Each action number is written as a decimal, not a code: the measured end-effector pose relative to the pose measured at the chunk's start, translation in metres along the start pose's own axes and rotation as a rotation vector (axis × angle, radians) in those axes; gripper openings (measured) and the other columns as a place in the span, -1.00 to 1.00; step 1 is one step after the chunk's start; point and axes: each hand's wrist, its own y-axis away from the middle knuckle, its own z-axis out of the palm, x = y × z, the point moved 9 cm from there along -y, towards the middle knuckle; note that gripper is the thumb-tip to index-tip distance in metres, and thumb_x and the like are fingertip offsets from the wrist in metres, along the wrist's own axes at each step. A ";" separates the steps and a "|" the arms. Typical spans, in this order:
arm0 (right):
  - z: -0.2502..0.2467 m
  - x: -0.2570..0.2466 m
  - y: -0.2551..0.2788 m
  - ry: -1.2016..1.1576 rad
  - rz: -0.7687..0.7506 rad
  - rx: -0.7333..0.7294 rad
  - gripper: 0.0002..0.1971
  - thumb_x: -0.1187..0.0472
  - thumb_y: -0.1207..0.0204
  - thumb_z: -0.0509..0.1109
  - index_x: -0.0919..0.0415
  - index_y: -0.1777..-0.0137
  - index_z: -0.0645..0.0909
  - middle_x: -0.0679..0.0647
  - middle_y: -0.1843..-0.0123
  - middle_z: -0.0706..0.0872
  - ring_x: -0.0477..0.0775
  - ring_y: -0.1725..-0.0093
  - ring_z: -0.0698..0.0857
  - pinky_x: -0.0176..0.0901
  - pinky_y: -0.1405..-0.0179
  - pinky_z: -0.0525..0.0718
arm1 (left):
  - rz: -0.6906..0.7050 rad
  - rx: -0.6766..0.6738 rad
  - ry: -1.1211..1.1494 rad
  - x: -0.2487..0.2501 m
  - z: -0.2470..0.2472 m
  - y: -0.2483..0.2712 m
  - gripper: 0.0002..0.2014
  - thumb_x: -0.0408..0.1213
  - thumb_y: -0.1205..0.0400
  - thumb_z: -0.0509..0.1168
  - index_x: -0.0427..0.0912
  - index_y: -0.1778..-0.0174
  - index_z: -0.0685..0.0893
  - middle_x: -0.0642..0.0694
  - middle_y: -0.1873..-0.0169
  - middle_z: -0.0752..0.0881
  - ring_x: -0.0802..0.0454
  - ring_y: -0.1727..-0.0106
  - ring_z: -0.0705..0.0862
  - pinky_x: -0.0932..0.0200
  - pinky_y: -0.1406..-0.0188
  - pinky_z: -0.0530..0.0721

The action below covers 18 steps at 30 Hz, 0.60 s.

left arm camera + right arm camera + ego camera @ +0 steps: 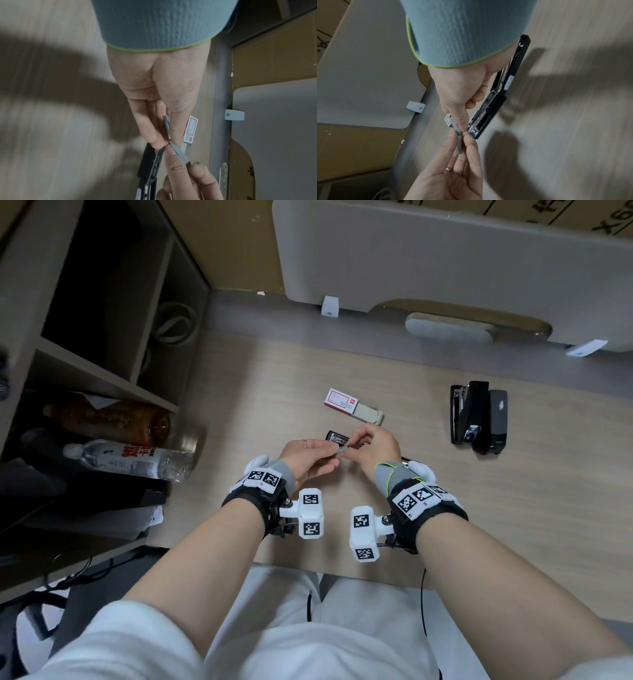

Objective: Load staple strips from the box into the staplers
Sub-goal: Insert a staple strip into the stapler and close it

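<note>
A grey staple strip (pixel 342 452) hangs above the desk, pinched at its two ends by my left hand (pixel 333 449) and my right hand (pixel 352 441). In the left wrist view the staple strip (pixel 167 127) bends at the middle where the fingertips meet, so its two halves stand at an angle. Below the hands a black stapler (pixel 496 94) lies opened out flat, its metal channel showing. The red and white staple box (pixel 340 400) lies just beyond, with its inner tray slid out to the right.
Two more black staplers (pixel 479 419) lie together at the right of the desk. A water bottle (pixel 137 462) and a brown bottle lie on the left shelf unit. A grey partition (pixel 445 261) stands along the desk's back edge.
</note>
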 end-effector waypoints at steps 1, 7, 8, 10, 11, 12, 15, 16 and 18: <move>0.000 0.002 -0.001 0.011 0.000 0.005 -0.68 0.22 -0.02 0.72 -0.08 0.43 0.61 -0.08 0.36 0.70 -0.07 0.42 0.56 -0.12 0.27 0.59 | -0.004 0.001 0.003 0.000 0.000 0.000 -0.73 -0.40 -0.55 0.49 -0.41 -0.14 0.73 -0.26 0.22 0.83 0.06 0.35 0.79 0.27 0.30 0.80; 0.004 0.014 -0.003 0.110 0.036 -0.048 -0.71 0.28 -0.15 0.66 -0.12 0.47 0.64 -0.14 0.44 0.66 -0.15 0.49 0.48 -0.22 0.27 0.53 | -0.008 0.032 0.024 0.003 -0.004 0.000 -0.75 -0.44 -0.52 0.50 -0.39 -0.10 0.75 -0.21 0.33 0.80 0.08 0.41 0.76 0.29 0.32 0.78; 0.004 0.015 -0.002 0.119 0.050 -0.042 -0.73 0.30 -0.17 0.61 -0.12 0.46 0.66 -0.14 0.43 0.69 -0.17 0.48 0.49 -0.22 0.25 0.55 | 0.002 0.046 0.020 0.004 -0.005 -0.001 -0.77 -0.45 -0.52 0.50 -0.38 -0.08 0.75 -0.20 0.35 0.79 0.08 0.42 0.75 0.29 0.32 0.78; 0.005 0.016 0.000 0.077 0.069 -0.028 -0.80 0.28 -0.17 0.52 -0.09 0.41 0.67 -0.09 0.36 0.76 -0.19 0.48 0.53 -0.19 0.21 0.59 | 0.029 0.077 -0.011 0.006 -0.008 -0.002 -0.80 -0.45 -0.51 0.49 -0.37 -0.04 0.77 -0.18 0.37 0.77 0.09 0.44 0.72 0.28 0.29 0.79; 0.008 0.016 0.001 0.033 0.077 -0.033 -0.83 0.25 -0.16 0.51 -0.08 0.37 0.67 -0.05 0.30 0.80 -0.18 0.45 0.56 -0.13 0.18 0.62 | 0.043 0.086 -0.035 0.007 -0.009 -0.002 -0.80 -0.45 -0.51 0.49 -0.37 -0.04 0.77 -0.18 0.38 0.77 0.08 0.44 0.70 0.27 0.25 0.80; 0.011 0.014 0.001 0.006 0.089 -0.060 -0.84 0.22 -0.16 0.53 -0.07 0.32 0.68 -0.04 0.26 0.81 -0.16 0.40 0.62 -0.08 0.13 0.66 | 0.057 0.087 -0.057 0.007 -0.009 -0.003 -0.79 -0.44 -0.51 0.48 -0.38 -0.05 0.77 -0.18 0.38 0.76 0.07 0.44 0.69 0.25 0.21 0.81; 0.020 0.016 0.001 0.058 0.101 -0.151 -0.80 0.11 -0.22 0.67 -0.08 0.18 0.76 -0.11 0.25 0.79 -0.14 0.28 0.69 -0.15 0.04 0.70 | 0.099 0.080 -0.078 0.010 -0.006 -0.005 -0.75 -0.45 -0.50 0.49 -0.37 -0.09 0.76 -0.18 0.33 0.79 0.06 0.44 0.69 0.23 0.16 0.81; 0.019 0.016 0.000 0.083 0.095 -0.147 -0.80 0.07 -0.23 0.68 -0.08 0.16 0.78 -0.10 0.24 0.80 -0.14 0.27 0.70 -0.17 0.03 0.70 | 0.107 0.088 -0.076 0.010 -0.007 -0.006 -0.75 -0.46 -0.49 0.49 -0.36 -0.09 0.76 -0.19 0.30 0.80 0.06 0.45 0.69 0.22 0.15 0.81; 0.018 0.018 0.000 0.107 0.081 -0.139 -0.79 0.03 -0.23 0.69 -0.08 0.14 0.80 -0.08 0.22 0.83 -0.14 0.25 0.72 -0.15 0.00 0.72 | 0.118 0.099 -0.083 0.010 -0.009 -0.008 -0.76 -0.46 -0.49 0.50 -0.35 -0.08 0.76 -0.21 0.29 0.80 0.06 0.46 0.69 0.20 0.12 0.81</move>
